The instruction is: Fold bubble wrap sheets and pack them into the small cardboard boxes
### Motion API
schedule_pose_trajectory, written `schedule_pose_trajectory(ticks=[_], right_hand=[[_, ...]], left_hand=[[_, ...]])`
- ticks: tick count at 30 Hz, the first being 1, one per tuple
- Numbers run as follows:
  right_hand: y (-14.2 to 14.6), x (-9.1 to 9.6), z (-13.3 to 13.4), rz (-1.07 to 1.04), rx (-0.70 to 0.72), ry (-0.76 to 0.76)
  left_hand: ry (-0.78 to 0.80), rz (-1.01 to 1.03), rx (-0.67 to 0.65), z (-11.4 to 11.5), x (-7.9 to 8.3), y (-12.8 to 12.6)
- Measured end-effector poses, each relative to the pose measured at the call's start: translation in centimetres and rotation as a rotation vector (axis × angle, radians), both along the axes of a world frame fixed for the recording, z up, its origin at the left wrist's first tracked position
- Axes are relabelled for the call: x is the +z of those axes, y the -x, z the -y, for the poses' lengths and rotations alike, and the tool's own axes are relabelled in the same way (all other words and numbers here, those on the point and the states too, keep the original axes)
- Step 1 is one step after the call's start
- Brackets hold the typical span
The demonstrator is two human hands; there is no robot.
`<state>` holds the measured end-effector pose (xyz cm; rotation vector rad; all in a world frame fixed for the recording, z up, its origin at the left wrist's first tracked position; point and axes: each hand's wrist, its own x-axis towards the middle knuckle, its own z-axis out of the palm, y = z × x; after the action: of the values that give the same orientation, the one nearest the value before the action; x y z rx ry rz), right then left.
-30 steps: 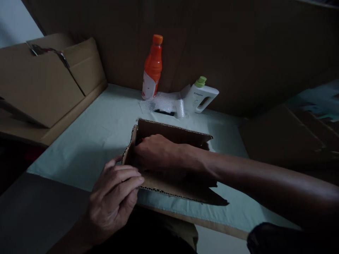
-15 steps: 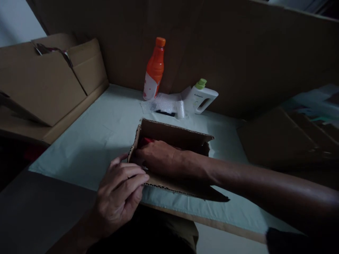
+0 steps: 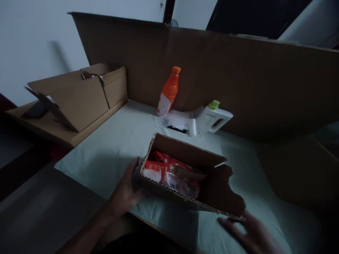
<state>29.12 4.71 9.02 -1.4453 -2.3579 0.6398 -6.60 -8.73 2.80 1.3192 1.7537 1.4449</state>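
Note:
An open, torn cardboard box (image 3: pixel 185 150) sits on the pale green table cover (image 3: pixel 119 141). Inside it lie red packets (image 3: pixel 164 162) and clear-wrapped items (image 3: pixel 176 181). My left hand (image 3: pixel 124 192) rests open against the box's left end, fingers stretched along its side. At the bottom right, my right hand (image 3: pixel 249 234) hovers open just below the box's torn right corner, holding nothing; it is blurred.
An orange bottle (image 3: pixel 168 91), bubble wrap (image 3: pixel 177 120) and a white jug with a green cap (image 3: pixel 214 118) stand at the back against a tall cardboard sheet (image 3: pixel 238 77). A large open carton (image 3: pixel 79 95) is at the left. More cardboard (image 3: pixel 299 173) lies at the right.
My right hand has come out of the box and dropped to its lower right. My left hand has opened and slid to the box's left end. The view has tilted upward.

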Motion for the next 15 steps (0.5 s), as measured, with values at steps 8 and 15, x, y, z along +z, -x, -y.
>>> schedule_pose_trajectory(ticks=[8,15], right_hand=[[10.9,-3.1,-3.3,-0.187,0.161,0.122],[30.8,-2.3,-15.7,-0.456,0.280,0.132]], left_hand=[[0.071,0.022,0.221,-1.8,-0.3,-0.4],[-0.030,0.050,0.518,-6.7,-0.9,7.5]])
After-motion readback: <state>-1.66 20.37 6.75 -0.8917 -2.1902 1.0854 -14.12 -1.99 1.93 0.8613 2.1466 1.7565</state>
